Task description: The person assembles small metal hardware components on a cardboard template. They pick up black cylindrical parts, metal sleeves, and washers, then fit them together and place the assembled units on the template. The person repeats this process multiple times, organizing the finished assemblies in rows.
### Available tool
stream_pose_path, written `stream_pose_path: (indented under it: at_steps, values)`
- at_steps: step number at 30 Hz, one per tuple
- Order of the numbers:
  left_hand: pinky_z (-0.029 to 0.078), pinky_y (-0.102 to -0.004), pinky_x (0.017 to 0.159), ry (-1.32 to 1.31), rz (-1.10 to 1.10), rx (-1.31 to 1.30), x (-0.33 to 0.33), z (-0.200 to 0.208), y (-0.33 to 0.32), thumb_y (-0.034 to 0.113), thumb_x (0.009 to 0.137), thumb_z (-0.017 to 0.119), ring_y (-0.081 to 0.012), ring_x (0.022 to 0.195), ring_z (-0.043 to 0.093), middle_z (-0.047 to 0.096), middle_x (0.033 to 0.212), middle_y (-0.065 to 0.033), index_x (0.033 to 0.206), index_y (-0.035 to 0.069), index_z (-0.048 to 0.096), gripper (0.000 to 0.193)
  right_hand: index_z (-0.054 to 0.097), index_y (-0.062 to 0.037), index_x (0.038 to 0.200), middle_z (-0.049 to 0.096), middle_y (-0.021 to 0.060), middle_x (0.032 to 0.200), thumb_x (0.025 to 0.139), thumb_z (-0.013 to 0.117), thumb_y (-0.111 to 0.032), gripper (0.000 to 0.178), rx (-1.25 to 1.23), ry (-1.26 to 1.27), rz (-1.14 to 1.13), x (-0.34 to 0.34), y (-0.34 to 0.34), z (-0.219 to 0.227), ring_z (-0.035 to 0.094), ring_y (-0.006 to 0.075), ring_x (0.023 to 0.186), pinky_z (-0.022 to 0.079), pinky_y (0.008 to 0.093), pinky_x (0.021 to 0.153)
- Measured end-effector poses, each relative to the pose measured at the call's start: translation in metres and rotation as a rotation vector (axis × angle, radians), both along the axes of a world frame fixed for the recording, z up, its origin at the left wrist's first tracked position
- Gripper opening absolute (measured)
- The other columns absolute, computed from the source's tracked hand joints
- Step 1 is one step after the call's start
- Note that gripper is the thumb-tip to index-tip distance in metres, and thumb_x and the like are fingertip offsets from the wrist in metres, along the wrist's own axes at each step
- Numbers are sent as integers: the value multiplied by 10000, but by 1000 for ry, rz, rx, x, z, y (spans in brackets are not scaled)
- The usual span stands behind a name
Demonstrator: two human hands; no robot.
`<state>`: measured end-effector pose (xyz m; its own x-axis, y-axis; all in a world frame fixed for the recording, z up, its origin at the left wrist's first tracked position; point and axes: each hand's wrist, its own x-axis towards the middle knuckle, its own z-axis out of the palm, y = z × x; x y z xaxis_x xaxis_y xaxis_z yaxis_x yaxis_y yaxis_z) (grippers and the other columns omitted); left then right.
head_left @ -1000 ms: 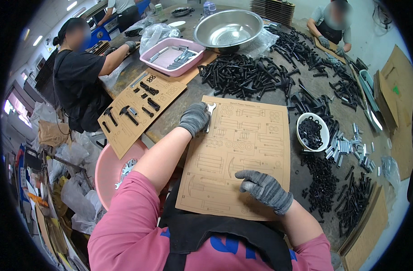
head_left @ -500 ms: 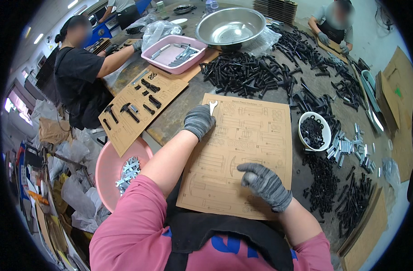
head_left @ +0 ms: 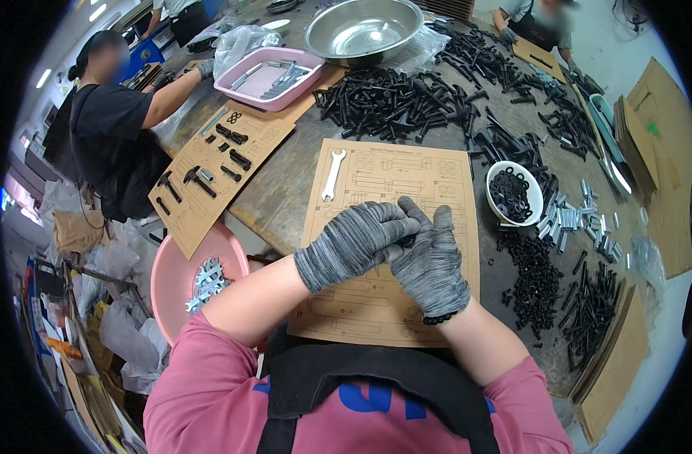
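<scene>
My two grey-gloved hands meet above a printed cardboard sheet (head_left: 338,299) on the table before me. The fingers of my left hand (head_left: 357,240) are pinched together against my right palm. My right hand (head_left: 433,272) is turned partly up, its fingers curled around a small black part (head_left: 408,241) that shows between the hands; its kind is mostly hidden. A silver open-end wrench (head_left: 333,175) lies on the sheet's upper left, beyond my left hand. The sheet carries outline drawings of tools and hardware.
Right of the sheet stands a white bowl (head_left: 514,195) of black rings. Black bolts (head_left: 402,106) are heaped beyond it. A second cardboard sheet (head_left: 187,216) with black parts lies left, above a pink basin (head_left: 164,284) of wrenches. Two people (head_left: 107,144) (head_left: 539,30) work nearby.
My left hand has left the wrench on the sheet and come back toward me. My right hand has risen to meet it, and a small black part now shows between them.
</scene>
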<state>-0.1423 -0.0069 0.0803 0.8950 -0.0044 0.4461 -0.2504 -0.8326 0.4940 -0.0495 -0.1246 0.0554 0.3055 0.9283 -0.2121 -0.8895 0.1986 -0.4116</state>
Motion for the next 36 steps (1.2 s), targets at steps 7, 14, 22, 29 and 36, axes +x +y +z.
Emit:
stream_pose_path:
  at_steps: [7, 14, 22, 29, 36]
  values:
    - [476, -277, 707, 109, 183, -261, -13, -8, 18, 82, 759, 613, -194, 774, 598, 609, 846, -78, 956, 63, 614, 198, 381, -15, 1209, 473, 132, 1081, 824, 575, -293, 513, -36, -327, 115, -1, 4, 0, 499, 184, 945, 445, 303, 836]
    - [469, -275, 719, 192, 314, -478, -13, -12, 27, 121, 766, 620, -189, 786, 583, 606, 859, -92, 1000, 48, 585, 248, 518, 13, 1005, 575, 68, 789, 838, 548, -103, 205, -326, -893, 175, 21, 25, 3, 549, 117, 621, 486, 227, 538]
    - [485, -226, 611, 288, 309, -892, 20, -15, 90, 33, 800, 563, -98, 712, 560, 605, 874, -41, 1041, 20, 572, 242, 569, -32, 976, 585, 39, 757, 818, 585, -141, 192, -372, -924, 256, 72, 97, -2, 553, 118, 621, 486, 235, 529]
    - [467, -312, 663, 540, 666, -251, 64, -42, 146, 185, 765, 597, -201, 722, 587, 621, 809, -113, 874, 67, 633, 164, 643, -63, 893, 630, 121, 865, 765, 606, -248, 228, -665, -1850, 312, 113, 177, -49, 598, 211, 748, 481, 318, 713]
    - [435, -370, 797, 626, 762, -2, 88, -57, 153, 270, 756, 581, -301, 880, 570, 602, 936, -165, 948, 69, 616, 280, 588, -134, 1043, 625, 126, 946, 713, 643, -247, 353, -713, -1887, 326, 113, 188, -61, 594, 263, 858, 462, 331, 782]
